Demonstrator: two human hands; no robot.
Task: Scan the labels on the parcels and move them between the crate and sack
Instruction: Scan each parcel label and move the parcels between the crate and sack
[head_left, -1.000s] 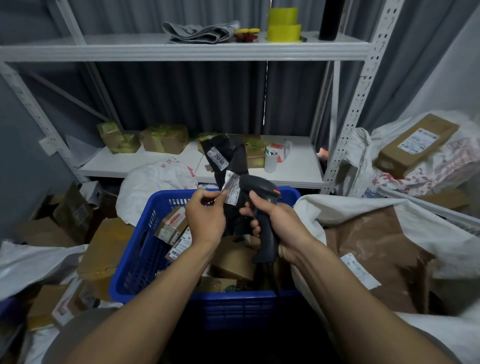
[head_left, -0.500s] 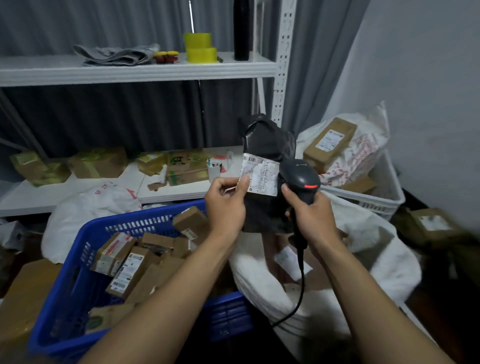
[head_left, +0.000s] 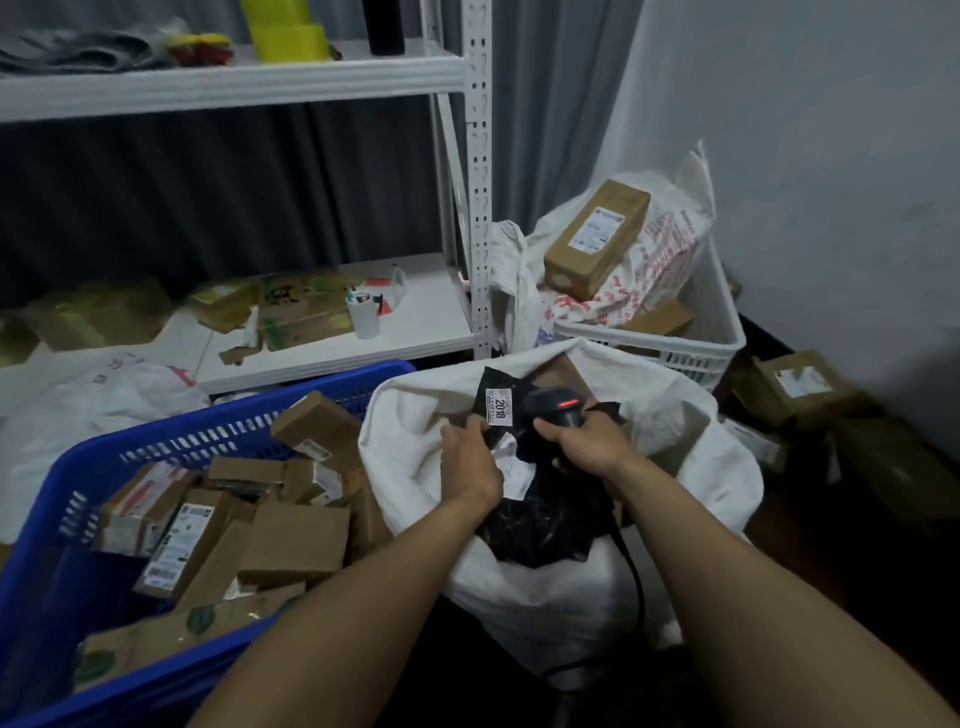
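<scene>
Left grip (head_left: 470, 457) pinches a crinkled black plastic parcel (head_left: 540, 525), white label (head_left: 498, 408) reading "2018", in the open white sack (head_left: 410, 447); right grip (head_left: 592, 441) clasps a black handheld scanner (head_left: 558, 406) against it.

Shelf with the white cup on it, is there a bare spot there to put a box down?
Yes. The lower shelf is bare between the white cup and the white post, and along its front edge. Left of the cup, cardboard boxes crowd it. The blue crate is piled full too.
</scene>
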